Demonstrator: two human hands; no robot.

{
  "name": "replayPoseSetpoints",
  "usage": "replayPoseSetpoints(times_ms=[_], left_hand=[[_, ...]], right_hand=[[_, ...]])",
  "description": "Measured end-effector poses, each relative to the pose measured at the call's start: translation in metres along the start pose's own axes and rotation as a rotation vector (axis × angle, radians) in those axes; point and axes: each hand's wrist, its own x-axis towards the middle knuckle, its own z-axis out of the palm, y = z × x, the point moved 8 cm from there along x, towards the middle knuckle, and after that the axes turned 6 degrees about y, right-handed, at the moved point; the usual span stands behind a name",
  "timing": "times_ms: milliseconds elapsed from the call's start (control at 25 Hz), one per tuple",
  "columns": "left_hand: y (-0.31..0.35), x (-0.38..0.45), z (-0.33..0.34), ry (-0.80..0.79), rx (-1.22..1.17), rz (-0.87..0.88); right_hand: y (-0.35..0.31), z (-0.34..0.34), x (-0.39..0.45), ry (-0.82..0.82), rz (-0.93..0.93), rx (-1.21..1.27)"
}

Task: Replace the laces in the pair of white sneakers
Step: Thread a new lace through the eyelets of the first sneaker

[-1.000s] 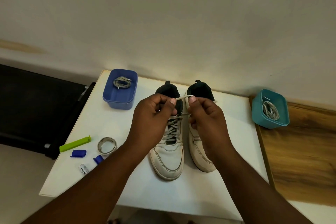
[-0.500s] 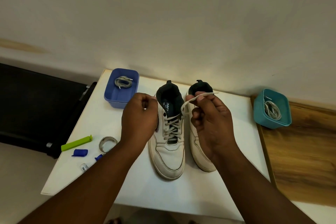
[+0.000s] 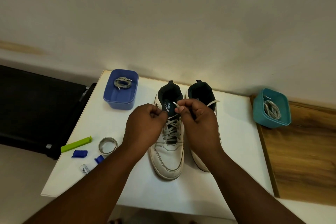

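Note:
Two white sneakers stand side by side on the white table (image 3: 236,151), toes toward me. The left sneaker (image 3: 168,158) is laced with a grey lace (image 3: 171,129) across its eyelets. My left hand (image 3: 145,127) is curled at that shoe's upper left eyelets, pinching the lace there. My right hand (image 3: 198,123) pinches the lace's other end, whose white tip (image 3: 175,103) sticks up above the tongue. The right sneaker (image 3: 200,94) is mostly hidden behind my right hand; a pale lace end (image 3: 213,103) lies over its collar.
A blue tub (image 3: 120,100) at the back left holds a coiled grey lace (image 3: 122,83). A teal tub (image 3: 271,120) with pale laces sits on the wooden surface at right. A green clip (image 3: 76,144), tape roll (image 3: 107,146) and blue caps (image 3: 79,153) lie front left.
My hands, joined above the shoes a second ago, came apart and lowered. The right hand now holds the lace tip up over the left sneaker's tongue; the left hand stays by the eyelets.

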Motion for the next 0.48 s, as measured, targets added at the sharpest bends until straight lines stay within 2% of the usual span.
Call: replayPoseSetpoints(times_ms=[160,360,480], left_hand=[[-0.008,0.0,0.002,-0.077,-0.206,-0.115],[-0.014,-0.006,0.005,-0.151,-0.417,-0.352],[-0.016,-0.009,0.008,-0.179,-0.481,-0.443]], right_hand=[[-0.001,0.012,-0.002,-0.038,-0.218,-0.248],[-0.004,0.021,-0.004,-0.054,-0.303,-0.517],[-0.003,0.024,-0.006,-0.067,-0.331,-0.543]])
